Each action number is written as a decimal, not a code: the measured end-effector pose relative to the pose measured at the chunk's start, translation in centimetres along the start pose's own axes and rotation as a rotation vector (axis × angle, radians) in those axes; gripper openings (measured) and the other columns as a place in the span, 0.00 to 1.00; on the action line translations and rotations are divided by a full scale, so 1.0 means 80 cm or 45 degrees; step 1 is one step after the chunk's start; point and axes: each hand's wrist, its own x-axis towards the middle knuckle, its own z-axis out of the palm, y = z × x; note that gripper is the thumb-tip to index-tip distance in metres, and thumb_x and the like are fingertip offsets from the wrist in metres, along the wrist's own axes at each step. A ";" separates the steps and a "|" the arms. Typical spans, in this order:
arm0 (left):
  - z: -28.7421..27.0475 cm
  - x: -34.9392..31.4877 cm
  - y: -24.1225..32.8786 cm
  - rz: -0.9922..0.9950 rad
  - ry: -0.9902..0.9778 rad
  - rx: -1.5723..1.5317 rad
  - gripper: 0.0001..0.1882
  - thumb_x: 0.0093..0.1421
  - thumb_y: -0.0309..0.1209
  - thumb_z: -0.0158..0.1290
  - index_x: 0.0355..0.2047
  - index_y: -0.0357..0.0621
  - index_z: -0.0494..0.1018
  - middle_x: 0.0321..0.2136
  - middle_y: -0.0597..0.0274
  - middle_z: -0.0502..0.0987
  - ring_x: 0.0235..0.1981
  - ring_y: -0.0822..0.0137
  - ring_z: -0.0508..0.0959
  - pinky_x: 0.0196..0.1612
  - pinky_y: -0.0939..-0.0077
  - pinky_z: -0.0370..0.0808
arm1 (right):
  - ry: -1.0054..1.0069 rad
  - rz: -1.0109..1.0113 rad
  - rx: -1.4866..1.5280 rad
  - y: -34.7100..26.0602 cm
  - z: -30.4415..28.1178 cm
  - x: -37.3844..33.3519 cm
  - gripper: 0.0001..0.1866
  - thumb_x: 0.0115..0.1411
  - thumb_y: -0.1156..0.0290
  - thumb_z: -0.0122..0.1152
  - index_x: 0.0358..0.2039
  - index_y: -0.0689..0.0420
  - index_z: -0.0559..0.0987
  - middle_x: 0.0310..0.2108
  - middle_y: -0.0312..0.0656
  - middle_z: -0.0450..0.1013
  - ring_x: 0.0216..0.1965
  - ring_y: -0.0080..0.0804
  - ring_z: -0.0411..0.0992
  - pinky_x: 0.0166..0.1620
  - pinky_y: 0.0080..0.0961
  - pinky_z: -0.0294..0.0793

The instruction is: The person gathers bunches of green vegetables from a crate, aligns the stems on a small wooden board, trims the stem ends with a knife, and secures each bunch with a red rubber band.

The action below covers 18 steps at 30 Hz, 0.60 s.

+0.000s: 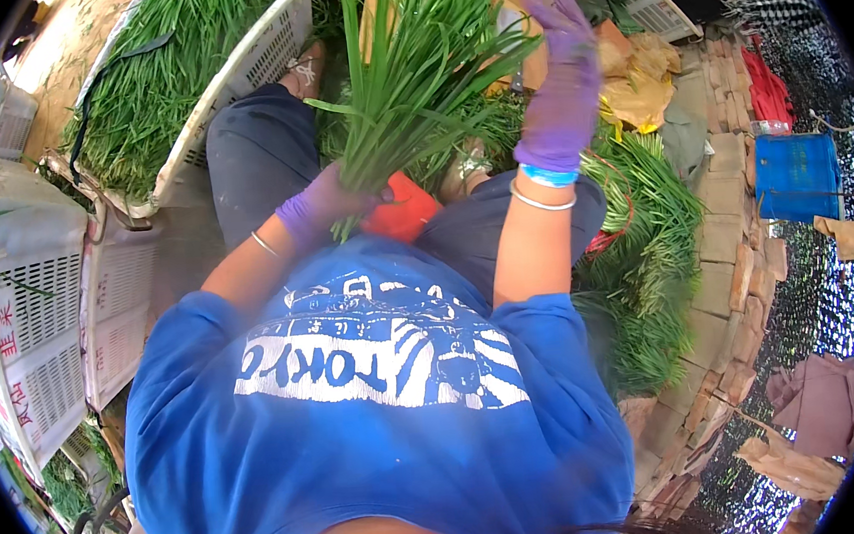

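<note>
My left hand, in a purple glove, is closed around the lower end of a bunch of garlic chives. The long flat green leaves fan out upward and to the right, over the space between my knees. Raised to the right of the leaf tips is my right hand, also gloved in purple. Its fingers are stretched out and slightly blurred, with nothing visible in them. Behind my left hand, a red object shows in my lap; its kind is unclear.
A white plastic crate full of chives stands at the far left, with more white crates nearer. Chives lie heaped beside my right leg, along a low brick edge. Beyond it sits a blue container. Yellow plastic lies far right.
</note>
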 end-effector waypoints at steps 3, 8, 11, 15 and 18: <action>0.006 0.001 0.003 -0.032 0.012 0.058 0.25 0.43 0.20 0.53 0.44 0.38 0.64 0.30 0.57 0.74 0.27 0.69 0.74 0.27 0.76 0.76 | -0.408 -0.251 -1.015 0.007 0.013 -0.022 0.15 0.47 0.54 0.60 0.30 0.49 0.80 0.53 0.50 0.59 0.59 0.48 0.49 0.58 0.51 0.45; 0.015 0.000 0.011 -0.016 -0.006 -0.028 0.19 0.42 0.21 0.54 0.39 0.38 0.68 0.29 0.59 0.74 0.25 0.72 0.74 0.26 0.77 0.75 | -0.305 -0.304 -1.213 0.068 0.018 -0.043 0.09 0.42 0.65 0.60 0.27 0.49 0.80 0.50 0.27 0.66 0.55 0.36 0.57 0.59 0.54 0.39; 0.014 0.007 0.007 0.032 -0.073 -0.103 0.18 0.42 0.21 0.54 0.37 0.38 0.68 0.29 0.60 0.74 0.24 0.73 0.73 0.23 0.78 0.74 | -0.048 -0.243 -1.112 0.070 0.020 -0.053 0.09 0.43 0.72 0.56 0.28 0.51 0.78 0.46 0.24 0.68 0.50 0.30 0.63 0.60 0.46 0.41; 0.003 -0.006 0.017 0.214 0.189 0.159 0.17 0.44 0.21 0.54 0.38 0.38 0.69 0.31 0.59 0.75 0.29 0.71 0.74 0.33 0.78 0.73 | 0.560 -0.081 -0.629 0.079 -0.014 -0.016 0.09 0.50 0.76 0.53 0.33 0.60 0.77 0.43 0.41 0.71 0.43 0.34 0.69 0.52 0.30 0.61; 0.001 -0.013 0.050 0.720 0.686 0.302 0.18 0.45 0.23 0.56 0.39 0.39 0.69 0.32 0.59 0.75 0.34 0.67 0.76 0.38 0.76 0.73 | 0.602 -0.148 -0.777 0.068 -0.060 -0.014 0.13 0.53 0.82 0.48 0.40 0.67 0.73 0.43 0.46 0.70 0.42 0.35 0.69 0.48 0.26 0.66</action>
